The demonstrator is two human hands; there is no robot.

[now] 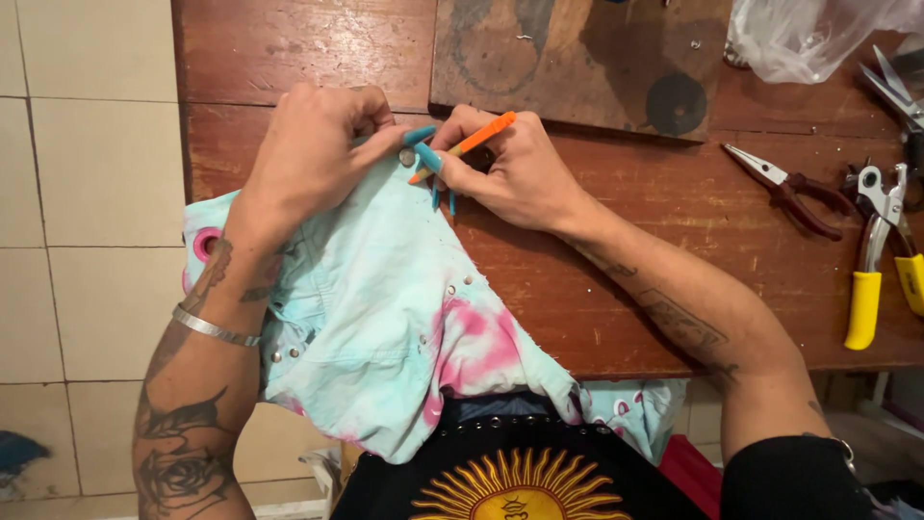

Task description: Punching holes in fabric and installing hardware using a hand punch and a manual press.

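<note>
Hands (308, 154) (520, 173) on garment (385, 308) (tie-dyed)

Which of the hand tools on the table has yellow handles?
The punch pliers at the right edge have yellow handles. The small pliers beside them have dark red handles, and the scissors above are plain metal.

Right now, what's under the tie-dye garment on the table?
The wooden table shows around the tie-dye garment, which hangs over its near edge. Anything beneath the cloth is covered. Both hands, left and right, grip its top edge.
</note>
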